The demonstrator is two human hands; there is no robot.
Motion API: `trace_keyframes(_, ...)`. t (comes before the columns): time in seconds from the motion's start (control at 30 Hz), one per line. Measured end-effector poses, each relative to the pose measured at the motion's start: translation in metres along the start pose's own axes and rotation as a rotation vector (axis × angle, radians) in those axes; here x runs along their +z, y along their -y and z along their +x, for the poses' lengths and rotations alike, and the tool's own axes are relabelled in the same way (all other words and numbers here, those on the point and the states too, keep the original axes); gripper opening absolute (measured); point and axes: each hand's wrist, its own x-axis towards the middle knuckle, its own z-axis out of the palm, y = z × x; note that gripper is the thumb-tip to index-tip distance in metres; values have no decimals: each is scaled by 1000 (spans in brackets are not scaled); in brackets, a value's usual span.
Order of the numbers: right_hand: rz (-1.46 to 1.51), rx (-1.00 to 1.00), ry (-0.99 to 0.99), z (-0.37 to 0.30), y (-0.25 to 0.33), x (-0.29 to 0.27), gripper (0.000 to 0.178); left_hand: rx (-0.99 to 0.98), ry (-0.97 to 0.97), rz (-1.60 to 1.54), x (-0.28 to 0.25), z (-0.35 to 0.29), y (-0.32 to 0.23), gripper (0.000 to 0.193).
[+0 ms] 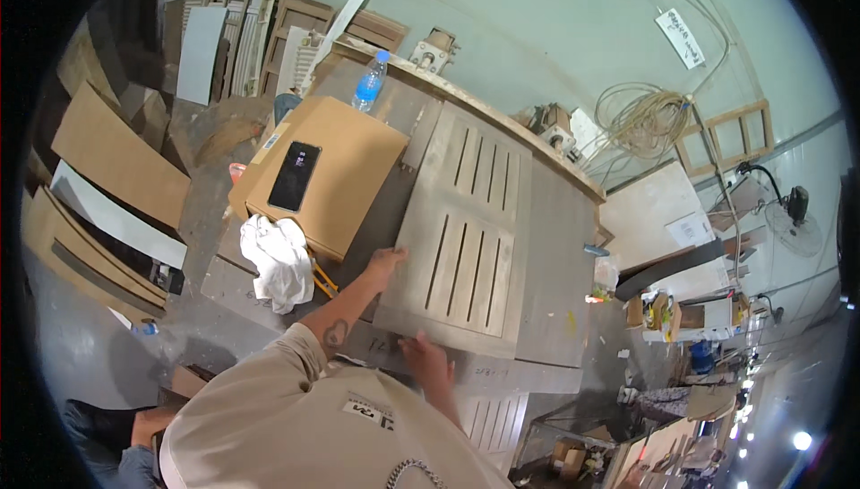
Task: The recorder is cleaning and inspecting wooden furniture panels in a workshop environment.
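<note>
A pale slatted wooden panel (414,285), cut with several long slots in two groups, lies flat on the grey worktable (557,283). My left hand (387,265) grips its left edge, the fingers closed there. At the panel's near edge, close to my body, my right hand (428,360) holds the rim; part of its fingers is hidden by the edge. Left of the panel stands a cardboard box (358,149) with a black phone (295,175) on top. A crumpled white cloth (276,261) hangs by the box's near corner.
A water bottle (369,83) stands behind the box. Clamp-like metal devices (554,129) sit along the table's far rail. Curved boards (121,162) lean at left. A coiled hose (647,117) hangs on the wall. Another slatted panel (495,419) lies below the near edge.
</note>
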Motion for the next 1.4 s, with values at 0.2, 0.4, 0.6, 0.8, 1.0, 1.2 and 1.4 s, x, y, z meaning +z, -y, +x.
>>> trace_keyframes(0.2, -135, 26, 45, 13, -3, 5, 49, 469, -332, 661, -18, 1, 5, 45)
trace_keyframes(0.4, -230, -329, -54, 28, 55, -5, 20, 604, -454, 1272, 9, -38, 0, 75)
trace_keyframes(0.6, -1229, -958, -880, 85, 113, -112, 56, 787, -382, 1530, -3, -21, 19, 71)
trace_keyframes(0.8, -1376, -710, -647, 100, 121, -174, 75, 789, -351, 1527, 0, -15, 30, 66)
trace_keyframes(1.0, -1314, -740, -603, 93, 105, -176, 71, 834, -323, 1415, -7, -27, 40, 64)
trace_keyframes(1.2, -1309, -685, -627, 89, 107, -170, 66, 804, -332, 1494, -2, -26, 39, 64)
trace_keyframes(1.4, -1333, -694, -637, 86, 110, -161, 65, 843, -293, 1435, -1, -25, 43, 66)
